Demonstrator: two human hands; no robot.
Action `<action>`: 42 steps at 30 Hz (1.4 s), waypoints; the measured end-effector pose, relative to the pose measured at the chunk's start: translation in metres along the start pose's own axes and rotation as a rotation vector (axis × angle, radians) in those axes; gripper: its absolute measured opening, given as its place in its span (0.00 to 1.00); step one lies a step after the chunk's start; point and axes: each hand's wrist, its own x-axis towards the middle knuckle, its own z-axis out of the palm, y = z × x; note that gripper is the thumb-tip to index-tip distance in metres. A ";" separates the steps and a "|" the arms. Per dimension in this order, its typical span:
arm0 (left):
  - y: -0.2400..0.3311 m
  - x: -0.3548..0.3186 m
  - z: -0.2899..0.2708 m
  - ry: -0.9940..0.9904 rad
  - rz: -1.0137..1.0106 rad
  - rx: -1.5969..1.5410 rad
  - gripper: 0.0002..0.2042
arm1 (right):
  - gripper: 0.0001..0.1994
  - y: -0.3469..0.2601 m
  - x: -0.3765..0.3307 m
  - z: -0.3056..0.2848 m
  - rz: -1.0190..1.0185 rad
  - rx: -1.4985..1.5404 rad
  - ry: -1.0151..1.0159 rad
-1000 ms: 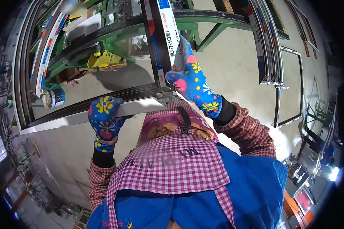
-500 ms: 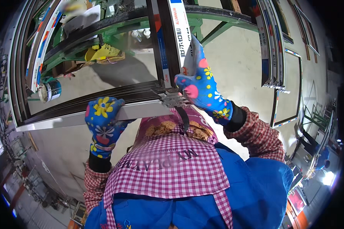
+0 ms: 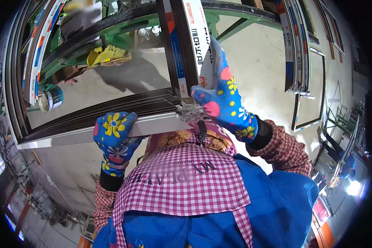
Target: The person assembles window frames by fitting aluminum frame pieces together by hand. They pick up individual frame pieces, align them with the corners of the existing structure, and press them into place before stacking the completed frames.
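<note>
A dark brown metal window frame with pale outer faces lies in front of me. My left hand, in a blue flowered glove, is wrapped round its near rail, fingers over the top edge. My right hand, gloved alike, grips the right-hand bar, which carries white and blue protective film. The thumb lies across the bar's near end, and the index finger stretches along its outer side. Between my hands the rail and bar meet at a corner with jagged bare metal ends. The underside of the grip is hidden.
A green steel stand is beyond the frame. Under it are a yellow bag and a paint bucket. At right, several film-covered profiles jut out near a rectangular frame. My checked apron is close to the rail.
The near rail has turned slightly, and its right end now sits closer against the side bar at the corner. My right hand has shifted a little right and nearer with the bar.
</note>
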 end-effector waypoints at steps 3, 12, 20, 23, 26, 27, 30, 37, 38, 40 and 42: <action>0.002 -0.001 -0.001 0.012 -0.002 0.024 0.20 | 0.37 0.005 -0.008 -0.015 0.219 -0.137 -0.058; 0.009 0.008 -0.011 -0.048 -0.001 -0.010 0.21 | 0.28 -0.009 -0.013 0.012 0.233 -0.112 -0.103; 0.010 0.006 -0.005 -0.045 -0.031 -0.045 0.20 | 0.24 -0.005 -0.010 0.015 0.360 -0.142 -0.174; 0.002 0.004 -0.001 -0.033 -0.005 -0.053 0.18 | 0.27 -0.001 -0.008 0.006 0.347 -0.062 -0.246; 0.002 0.004 -0.003 -0.023 0.005 -0.067 0.19 | 0.31 0.003 -0.006 -0.004 0.310 0.029 -0.345; 0.001 0.003 -0.002 -0.019 0.005 -0.065 0.19 | 0.32 0.006 -0.005 -0.005 0.305 0.043 -0.357; 0.002 0.002 -0.002 0.009 0.020 0.007 0.23 | 0.32 0.009 -0.002 0.005 0.365 0.141 -0.267; 0.004 0.005 0.003 0.105 0.081 -0.023 0.21 | 0.15 0.017 -0.010 0.019 0.400 0.213 -0.107; 0.007 0.002 -0.005 0.093 0.042 0.008 0.21 | 0.18 0.007 -0.004 0.022 0.326 0.043 -0.141; 0.006 0.002 -0.005 0.104 0.052 0.043 0.21 | 0.32 0.005 0.006 0.021 0.107 -0.196 -0.347; 0.007 0.005 -0.002 0.109 0.072 0.058 0.21 | 0.28 0.020 0.002 0.030 0.081 -0.045 -0.104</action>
